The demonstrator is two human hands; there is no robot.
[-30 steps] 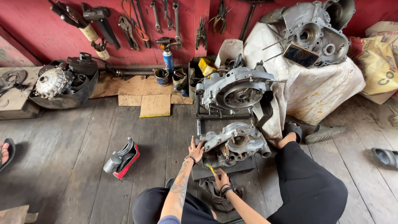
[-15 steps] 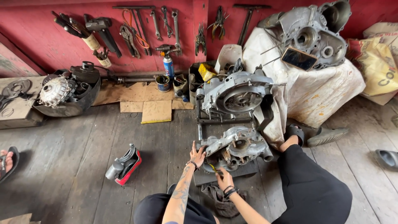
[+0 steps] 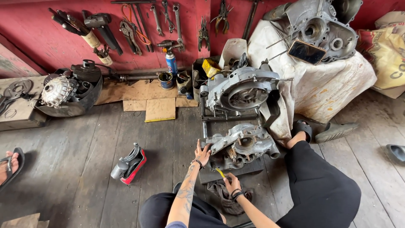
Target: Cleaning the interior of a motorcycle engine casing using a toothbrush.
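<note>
Two bare hands work at a grey engine casing (image 3: 242, 145) lying on a dark board on the plank floor, below a second casing (image 3: 240, 90) on its stand. The left hand (image 3: 202, 153), fingers spread, braces the casing's near edge; the right hand (image 3: 231, 184), fingers closed on a yellow-handled tool (image 3: 220, 173), has dropped slightly toward the rag (image 3: 223, 198) since a second ago. The left hand's hold is unchanged, suggesting steadying continues.

We wear black trousers, dark bracelets on both wrists, and a tattoo covers our left forearm (image 3: 185, 196).
</note>
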